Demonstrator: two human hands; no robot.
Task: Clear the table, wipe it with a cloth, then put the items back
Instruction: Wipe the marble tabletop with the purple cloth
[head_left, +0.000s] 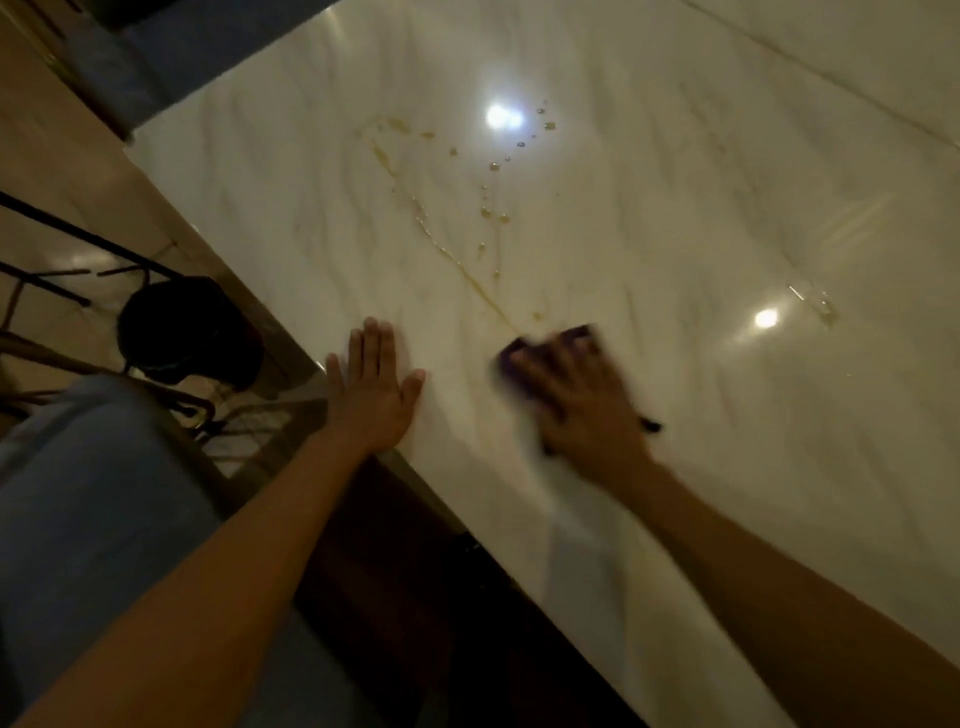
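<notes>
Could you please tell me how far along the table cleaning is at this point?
Clearing looks done: nothing stands on the visible white marble table. Wiping is in hand: the right hand presses a dark purple cloth down, the left hand lying flat. The yellowish streak and droplets remain, as does returning items.

Readable text: none anywhere in the frame.
Table: bare pale marble filling the centre and right, with no label, brand or number (only veins, yellowish streaks and lamp glare).
Cloth: dark purple, lower centre, blurred, with no tag or print that can be read.
Dark round thing: left of centre, too dim to show any mark.
Signs or numbers: none in the upper left or along the edges.
</notes>
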